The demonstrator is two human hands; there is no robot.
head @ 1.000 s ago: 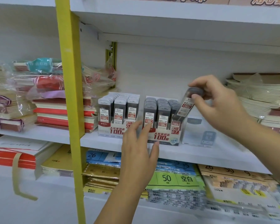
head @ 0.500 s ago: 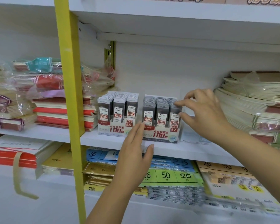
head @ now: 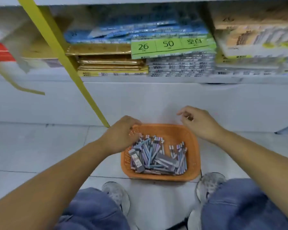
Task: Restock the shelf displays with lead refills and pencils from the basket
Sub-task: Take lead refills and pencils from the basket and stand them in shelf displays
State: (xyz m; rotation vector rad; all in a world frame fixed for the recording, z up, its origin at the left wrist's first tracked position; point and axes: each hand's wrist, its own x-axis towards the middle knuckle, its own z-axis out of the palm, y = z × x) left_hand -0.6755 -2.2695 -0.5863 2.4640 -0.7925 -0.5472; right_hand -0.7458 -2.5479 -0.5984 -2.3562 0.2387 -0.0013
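Pale floor tiles (head: 32, 146) fill the lower half of the frame, and a white shelf (head: 140, 78) runs across the upper part, stacked with blurred paper packs (head: 173, 47) behind a slanting yellow post (head: 60, 52). Your orange basket (head: 160, 151) sits on the floor at lower center, just ahead of your shoes (head: 118, 196). It holds a loose heap of pencils (head: 156, 153), with a lead refill case (head: 136, 161) lying on top at its left side. Your left hand (head: 121, 136) hangs over the basket's upper left corner, fingers curled downward toward the pencils; you cannot tell whether they grip anything. Your right hand (head: 198, 122) hovers above the basket's upper right corner, fingers loosely bent and apart, holding nothing.
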